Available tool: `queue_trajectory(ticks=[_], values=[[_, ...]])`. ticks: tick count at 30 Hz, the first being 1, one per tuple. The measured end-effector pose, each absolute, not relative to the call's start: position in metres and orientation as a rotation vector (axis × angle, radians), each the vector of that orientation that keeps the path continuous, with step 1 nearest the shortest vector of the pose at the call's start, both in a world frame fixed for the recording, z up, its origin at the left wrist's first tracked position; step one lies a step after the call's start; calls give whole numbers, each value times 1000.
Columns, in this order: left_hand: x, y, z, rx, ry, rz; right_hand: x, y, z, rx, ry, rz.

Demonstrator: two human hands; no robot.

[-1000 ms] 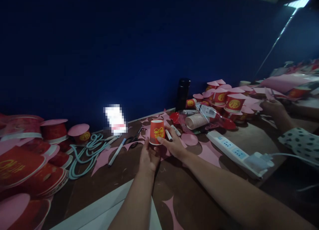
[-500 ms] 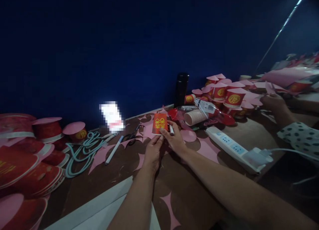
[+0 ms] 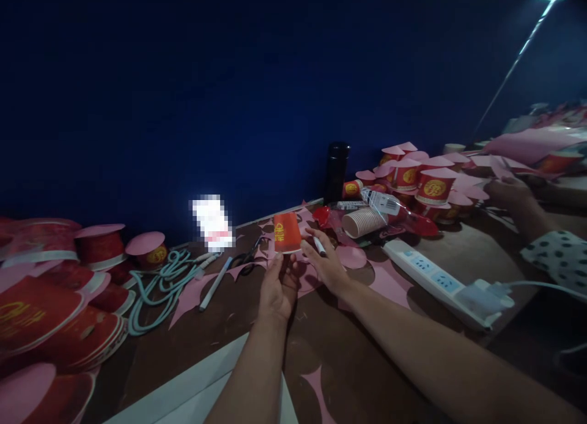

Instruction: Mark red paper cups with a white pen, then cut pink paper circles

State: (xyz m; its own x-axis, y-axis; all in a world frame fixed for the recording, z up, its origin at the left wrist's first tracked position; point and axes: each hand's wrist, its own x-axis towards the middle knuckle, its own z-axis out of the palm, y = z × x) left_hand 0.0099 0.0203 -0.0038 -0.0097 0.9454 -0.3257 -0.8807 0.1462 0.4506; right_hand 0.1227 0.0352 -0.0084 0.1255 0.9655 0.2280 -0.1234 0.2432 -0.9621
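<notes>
A red paper cup [image 3: 291, 228] with yellow lettering is upside down in front of me, its pale rim facing down towards me. My left hand [image 3: 279, 284] is closed on it from below, fingers at the rim. My right hand [image 3: 328, 262] grips a white marker [image 3: 320, 246] with a dark end, and its fingertips reach the cup's right side. Pink paper scraps [image 3: 309, 280] lie under and around both hands. Black scissors [image 3: 247, 262] and a second, blue-ended white marker [image 3: 214, 284] rest to the left.
Red cups with pink discs [image 3: 99, 246] crowd the left, more [image 3: 433, 188] the back right. A power strip [image 3: 440, 280], nested cups [image 3: 364, 222], a black bottle [image 3: 337, 170], a coiled cable [image 3: 158, 289] and a bright phone [image 3: 212, 222] surround me. Another person's hand [image 3: 513, 194] is at right.
The cup has turned in my hands, so its yellow lettering now sits at the left and more plain red shows. The whole view has shifted slightly.
</notes>
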Motion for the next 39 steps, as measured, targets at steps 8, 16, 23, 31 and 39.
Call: queue_trajectory(ticks=[8, 16, 23, 31, 39], values=[[4, 19, -6, 12, 631, 1334, 120, 33, -3, -891, -1174, 1083], [0, 16, -1, 3, 672, 1319, 121, 31, -1, -881, -1120, 1139], [0, 18, -5, 66, 609, 1373, 120, 32, 4, -969, -1142, 1053], [15, 17, -12, 376, 662, 1395, 122, 36, -8, -1055, -1186, 983], [1, 25, -8, -13, 573, 1494, 127, 31, -12, -1062, -1371, 671]])
